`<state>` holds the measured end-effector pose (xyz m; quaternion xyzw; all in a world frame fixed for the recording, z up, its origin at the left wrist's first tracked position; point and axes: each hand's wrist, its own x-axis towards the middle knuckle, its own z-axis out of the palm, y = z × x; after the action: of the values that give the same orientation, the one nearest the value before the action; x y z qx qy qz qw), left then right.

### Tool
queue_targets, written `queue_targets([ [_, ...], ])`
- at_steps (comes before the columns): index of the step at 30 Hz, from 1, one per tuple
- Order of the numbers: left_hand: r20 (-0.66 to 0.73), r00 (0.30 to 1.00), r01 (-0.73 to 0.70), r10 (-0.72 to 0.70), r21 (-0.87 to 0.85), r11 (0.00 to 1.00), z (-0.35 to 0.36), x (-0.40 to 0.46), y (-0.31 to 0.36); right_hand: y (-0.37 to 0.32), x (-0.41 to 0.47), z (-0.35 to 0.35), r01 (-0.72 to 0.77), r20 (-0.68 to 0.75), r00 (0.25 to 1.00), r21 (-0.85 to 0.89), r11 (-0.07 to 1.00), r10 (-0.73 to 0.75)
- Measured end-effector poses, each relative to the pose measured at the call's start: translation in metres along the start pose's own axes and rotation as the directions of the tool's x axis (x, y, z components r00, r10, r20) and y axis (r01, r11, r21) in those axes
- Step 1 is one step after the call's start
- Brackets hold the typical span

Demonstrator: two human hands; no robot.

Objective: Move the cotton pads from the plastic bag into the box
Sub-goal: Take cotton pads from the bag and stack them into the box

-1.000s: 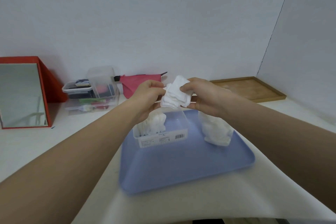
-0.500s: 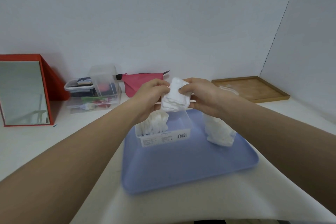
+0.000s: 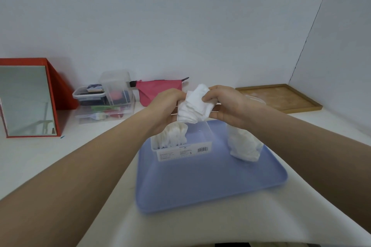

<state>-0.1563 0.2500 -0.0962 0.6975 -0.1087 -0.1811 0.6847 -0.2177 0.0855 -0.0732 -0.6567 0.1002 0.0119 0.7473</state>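
Note:
A stack of white cotton pads (image 3: 193, 106) is held in the air between both hands, just above the box. My left hand (image 3: 167, 106) grips its left side and my right hand (image 3: 227, 104) pinches its right side with thumb on top. Below stands the clear plastic box (image 3: 181, 147) with a barcode label; its left half holds a row of upright pads (image 3: 173, 134). The plastic bag (image 3: 244, 144) with more pads stands to the right of the box. Box and bag both sit on a blue tray (image 3: 210, 184).
At the back left stand a red-framed mirror (image 3: 26, 100) and clear storage boxes (image 3: 104, 100) with small items. A pink pouch (image 3: 154, 91) lies behind my hands. A wooden tray (image 3: 279, 97) sits at the back right near the wall corner.
Both hands stay on the pad stack above the box. They have shifted it slightly and the stack looks more bunched; box and bag have not moved on the tray.

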Motion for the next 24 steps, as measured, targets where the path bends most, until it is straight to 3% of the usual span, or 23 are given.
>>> queue_targets([
  [2, 0.002, 0.999, 0.035, -0.035, -0.055, 0.998, 0.000, 0.001, 0.001, -0.001, 0.002, -0.001, 0.001, -0.003, 1.000, -0.003, 1.000, -0.001],
  [7, 0.095, 0.996, 0.002, -0.006, 0.043, 0.999, -0.003, -0.002, 0.001, -0.003, 0.005, -0.002, -0.016, 0.045, 0.999, -0.041, 0.999, 0.017],
  [13, 0.053, 0.999, -0.015, 0.008, 0.139, 0.990, -0.004, -0.004, -0.003, -0.003, 0.005, 0.002, -0.026, 0.093, 0.995, -0.127, 0.992, 0.039],
  [21, 0.023, 0.997, -0.079, 0.076, 0.299, 0.951, -0.014, 0.000, -0.007, -0.002, 0.011, -0.002, -0.051, -0.154, 0.988, -0.192, 0.980, 0.021],
  [24, -0.033, 0.996, -0.069, 0.083, 0.296, 0.953, -0.018, 0.002, -0.007, 0.003, 0.014, -0.002, -0.004, -0.242, 0.965, -0.392, 0.920, -0.099],
])
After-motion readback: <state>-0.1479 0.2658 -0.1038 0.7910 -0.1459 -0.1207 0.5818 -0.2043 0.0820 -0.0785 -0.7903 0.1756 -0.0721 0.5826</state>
